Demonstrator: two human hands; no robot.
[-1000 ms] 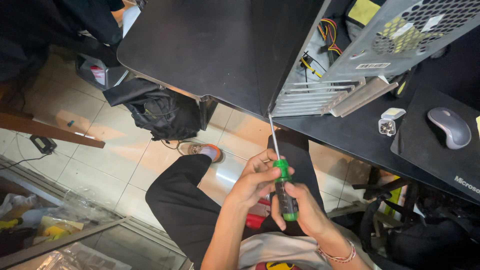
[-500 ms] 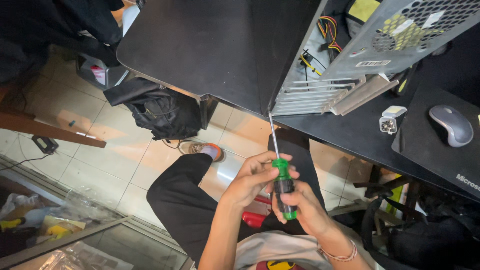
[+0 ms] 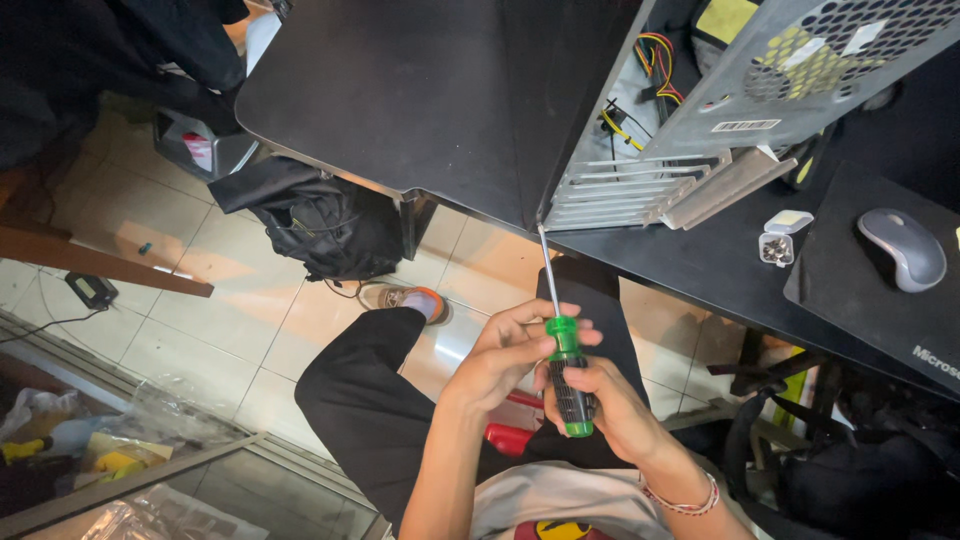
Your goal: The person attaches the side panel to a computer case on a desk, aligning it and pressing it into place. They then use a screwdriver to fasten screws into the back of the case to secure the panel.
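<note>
Black desk top (image 3: 400, 90) fills the upper frame; on it lies a grey metal computer case (image 3: 720, 110), open side toward the viewer, coloured wires inside. A white rectangular barcode label (image 3: 745, 126) sits on the case's rear panel, near the slot covers. Black mouse pad (image 3: 880, 290) at right carries a grey mouse (image 3: 903, 248); just beside the pad stands a small clear screw box (image 3: 776, 248), lid open. Black bag (image 3: 320, 225) on the tiled floor under the desk.

Green-and-black screwdriver (image 3: 566, 375): shaft tip at the case's lower rear corner. Right hand (image 3: 605, 400) wraps the handle; left hand (image 3: 510, 350) pinches the green collar.

Versus half a second ago: tip and both grips unchanged, hands only slightly shifted.
</note>
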